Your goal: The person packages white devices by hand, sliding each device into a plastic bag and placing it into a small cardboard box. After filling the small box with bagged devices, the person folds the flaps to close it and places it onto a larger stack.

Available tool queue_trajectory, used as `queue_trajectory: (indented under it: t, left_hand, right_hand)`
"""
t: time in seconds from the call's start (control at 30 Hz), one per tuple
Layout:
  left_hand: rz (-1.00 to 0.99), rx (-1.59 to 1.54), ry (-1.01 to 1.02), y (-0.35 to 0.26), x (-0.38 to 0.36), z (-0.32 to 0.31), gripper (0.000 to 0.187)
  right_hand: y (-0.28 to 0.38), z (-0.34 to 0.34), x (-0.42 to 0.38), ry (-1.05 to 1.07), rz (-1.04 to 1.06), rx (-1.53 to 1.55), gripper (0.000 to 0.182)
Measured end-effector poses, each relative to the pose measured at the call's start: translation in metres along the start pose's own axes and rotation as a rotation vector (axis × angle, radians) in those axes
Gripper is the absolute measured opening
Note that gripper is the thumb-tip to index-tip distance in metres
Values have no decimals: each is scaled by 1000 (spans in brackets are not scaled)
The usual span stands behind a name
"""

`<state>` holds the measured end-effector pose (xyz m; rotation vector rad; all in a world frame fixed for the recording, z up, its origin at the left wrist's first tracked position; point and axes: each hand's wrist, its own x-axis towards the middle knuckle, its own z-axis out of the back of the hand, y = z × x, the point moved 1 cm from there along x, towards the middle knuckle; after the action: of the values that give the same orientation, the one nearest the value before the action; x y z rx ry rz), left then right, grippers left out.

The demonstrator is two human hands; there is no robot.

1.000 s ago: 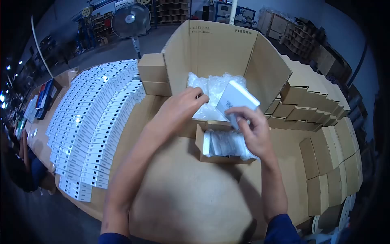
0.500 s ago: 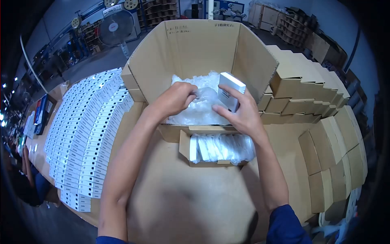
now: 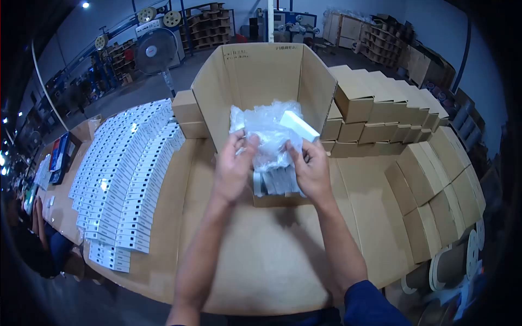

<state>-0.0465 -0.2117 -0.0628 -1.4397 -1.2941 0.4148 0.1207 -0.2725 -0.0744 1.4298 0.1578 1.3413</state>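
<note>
Room: a workshop, with a standing fan (image 3: 154, 52), wooden racks (image 3: 209, 26) and machinery behind the table (image 3: 261, 261), whose top is brown cardboard.
Large carton: the open large carton (image 3: 263, 81) stands at the far side of the table, its flaps raised, with loose clear packing (image 3: 237, 118) in it.
Left hand: the left hand (image 3: 232, 169) pinches the near left part of a clear plastic bag (image 3: 267, 145), thumb and fingers clamped on it.
Right hand: the right hand (image 3: 315, 173) grips the bag's right side between thumb and fingers. A white box (image 3: 300, 126) lies tilted at the far side of these fingers; whether they also clamp it cannot be told.
Bag: held between the two hands, in front of the loose packing and above the small carton (image 3: 280, 201).
Small carton: open, nearer the person than the large one, with wrapped white items (image 3: 276, 183) standing in a row inside; the hands and bag partly hide it.
Left side: long rows of stacked white boxes (image 3: 122, 182), and two brown boxes (image 3: 190, 117) one on the other beside the large carton.
Right side: stacked brown boxes (image 3: 375, 111) along the far edge and more brown cartons (image 3: 437, 198) along the right edge.
Far left: part of another person (image 3: 46, 239), beside a blue tray (image 3: 61, 156).
</note>
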Motion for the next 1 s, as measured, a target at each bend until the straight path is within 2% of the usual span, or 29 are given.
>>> queue_trajectory:
  t: [0.03, 0.13, 0.17, 0.2, 0.3, 0.33, 0.43, 0.47, 0.5, 0.6, 0.67, 0.77, 0.83, 0.87, 0.97, 1.0]
  left_hand:
    - [-143, 184, -33, 8, -23, -10, 33]
    - [32, 429, -228, 3, -80, -17, 24]
    - [-7, 442, -233, 6, -96, -15, 24]
    - [-44, 456, -235, 13, -111, -11, 24]
    - [-80, 485, -286, 29, -154, -4, 23]
    - [-79, 514, -328, 31, -167, -4, 22]
    - [-85, 600, -396, 28, -191, -9, 21]
    - [-74, 608, -402, 30, -198, -10, 21]
    - [-62, 614, -407, 32, -203, -11, 22]
    - [61, 375, -474, 38, -212, -6, 23]
    - [69, 341, -506, 38, -210, 6, 25]
    - [74, 405, -511, 49, -215, 24, 24]
    - [125, 429, -531, 50, -217, 20, 23]
    - [43, 560, -545, 46, -219, 15, 33]
    - [-281, 1149, -402, 31, -225, 16, 51]
    - [-337, 1209, -375, 22, -226, 13, 52]
  right_hand:
    - [5, -1, -19, 6, 8, -7, 24]
    - [15, -2, -77, -25, -282, 195, 29]
    - [16, -1, -92, -35, -378, 261, 31]
    - [16, 1, -105, -65, -354, 330, 31]
    - [12, 9, -129, -116, -571, 747, 26]
    - [15, 15, -136, -113, -606, 657, 21]
    - [36, 18, -167, 12, -701, 435, 22]
    - [7, 7, -196, 36, -528, 284, 27]
    - [32, 14, -196, 128, -404, 90, 30]
    - [33, 10, -217, 196, -455, 141, 24]
    - [39, 20, -224, 283, -491, 125, 24]
    - [31, 28, -239, 312, -481, 195, 25]
    - [39, 29, -239, 289, -465, 124, 27]
    - [40, 30, -239, 281, -451, 63, 28]
    - [45, 32, -241, 222, -378, -28, 26]
    - [46, 32, -241, 194, -344, -42, 25]
